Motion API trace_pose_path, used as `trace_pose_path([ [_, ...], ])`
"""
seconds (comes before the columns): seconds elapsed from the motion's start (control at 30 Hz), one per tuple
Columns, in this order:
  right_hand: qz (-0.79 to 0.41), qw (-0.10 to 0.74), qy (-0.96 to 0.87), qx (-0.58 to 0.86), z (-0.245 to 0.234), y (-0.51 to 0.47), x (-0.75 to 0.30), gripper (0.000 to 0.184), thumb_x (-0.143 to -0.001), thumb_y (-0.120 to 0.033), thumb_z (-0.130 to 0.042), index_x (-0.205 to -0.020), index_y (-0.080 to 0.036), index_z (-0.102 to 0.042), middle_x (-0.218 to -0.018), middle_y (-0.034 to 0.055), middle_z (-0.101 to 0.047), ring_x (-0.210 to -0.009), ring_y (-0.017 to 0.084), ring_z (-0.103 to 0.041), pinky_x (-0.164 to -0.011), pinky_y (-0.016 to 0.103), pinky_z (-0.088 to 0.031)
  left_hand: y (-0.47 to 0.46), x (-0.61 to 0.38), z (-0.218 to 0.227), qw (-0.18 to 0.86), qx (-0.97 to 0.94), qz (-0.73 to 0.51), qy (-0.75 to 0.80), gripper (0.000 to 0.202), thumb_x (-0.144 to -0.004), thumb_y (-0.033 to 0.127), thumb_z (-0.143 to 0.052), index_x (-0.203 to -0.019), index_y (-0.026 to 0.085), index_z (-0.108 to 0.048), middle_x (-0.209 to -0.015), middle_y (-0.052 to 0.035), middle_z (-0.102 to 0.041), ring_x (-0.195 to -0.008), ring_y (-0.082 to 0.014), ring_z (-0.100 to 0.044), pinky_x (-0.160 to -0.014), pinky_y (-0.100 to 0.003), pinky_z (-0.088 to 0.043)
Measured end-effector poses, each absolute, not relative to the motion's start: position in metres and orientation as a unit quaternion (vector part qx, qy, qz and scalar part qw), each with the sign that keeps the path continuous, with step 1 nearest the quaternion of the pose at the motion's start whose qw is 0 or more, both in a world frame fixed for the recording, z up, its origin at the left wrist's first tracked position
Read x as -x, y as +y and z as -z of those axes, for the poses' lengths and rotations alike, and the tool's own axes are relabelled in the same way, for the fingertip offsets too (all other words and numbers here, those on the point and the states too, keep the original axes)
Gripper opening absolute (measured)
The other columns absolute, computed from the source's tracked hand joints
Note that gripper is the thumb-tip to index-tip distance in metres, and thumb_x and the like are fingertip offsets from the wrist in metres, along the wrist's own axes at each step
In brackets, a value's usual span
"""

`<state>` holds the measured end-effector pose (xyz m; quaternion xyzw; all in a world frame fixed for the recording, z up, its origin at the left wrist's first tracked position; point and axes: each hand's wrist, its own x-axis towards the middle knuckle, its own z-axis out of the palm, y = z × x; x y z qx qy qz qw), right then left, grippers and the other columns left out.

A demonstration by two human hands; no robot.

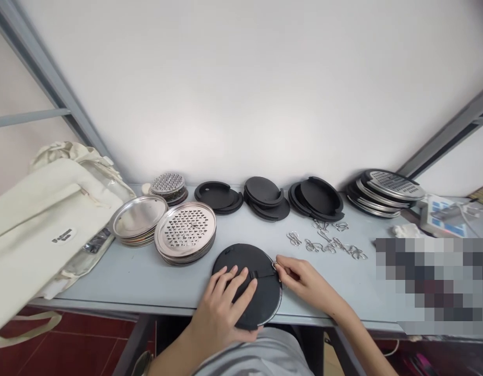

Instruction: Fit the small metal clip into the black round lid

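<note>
In front of me is a round black disc point(260, 308) with a thin metal rim on its right side and a short dark strap across it. My left hand point(225, 300) holds it, fingers spread over the top and thumb at the near edge. At the right rim, my right hand point(299, 277) pinches a small bent-wire clip point(275, 266), mostly hidden by the fingertips. Several similar loose wire clips point(327, 243) lie behind that hand. A stack of round metal grater plates point(185, 232) stands to the left, beside a stack of plain metal discs point(140, 216).
Along the wall sit stacks of black round holders point(315, 198), smaller grater discs point(168, 184) and assembled graters point(393, 185). A cream bag point(49, 224) covers the left end. A power strip point(440, 216) and a blurred-out patch are at right. Metal frame posts point(61, 94) flank the table.
</note>
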<state>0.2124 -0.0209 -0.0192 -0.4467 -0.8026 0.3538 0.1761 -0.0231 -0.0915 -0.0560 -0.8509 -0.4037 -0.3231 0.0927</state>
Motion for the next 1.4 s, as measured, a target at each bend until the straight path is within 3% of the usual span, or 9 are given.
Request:
trace_pose_path([
  [0.77, -0.354, 0.244, -0.794, 0.431, 0.032, -0.018, -0.208, 0.033, -0.098, -0.039, -0.036, -0.070, -0.022, -0.030, -0.059, -0.0070, -0.029, -0.056, 0.012, -0.029, -0.053, 0.024, -0.025, -0.092, 0.024, 0.056, 0.112, 0.851, 0.315, -0.406, 0.060, -0.081, 0.047, -0.059, -0.131, 0.016, -0.054, -0.131, -0.0112, -0.057, -0.121, -0.0302, -0.049, -0.104, -0.046, -0.036],
  [1.17, -0.339, 0.224, -0.803, 0.436, 0.030, -0.018, -0.208, 0.033, -0.099, -0.038, -0.034, -0.070, -0.023, -0.029, -0.060, -0.0068, -0.030, -0.055, 0.012, -0.029, -0.053, 0.025, -0.026, -0.092, 0.023, 0.055, 0.115, 0.849, 0.321, -0.405, 0.060, -0.079, 0.046, -0.062, -0.130, 0.016, -0.056, -0.129, -0.0115, -0.058, -0.118, -0.0292, -0.052, -0.103, -0.045, -0.037],
  [1.4, -0.321, 0.226, -0.811, 0.433, 0.025, -0.020, -0.207, 0.033, -0.100, -0.037, -0.031, -0.070, -0.022, -0.033, -0.062, -0.0053, -0.038, -0.057, 0.012, -0.036, -0.057, 0.027, -0.030, -0.092, 0.023, 0.055, 0.109, 0.851, 0.312, -0.408, 0.060, -0.079, 0.047, -0.062, -0.130, 0.016, -0.055, -0.129, -0.0121, -0.058, -0.118, -0.0297, -0.052, -0.103, -0.046, -0.037],
])
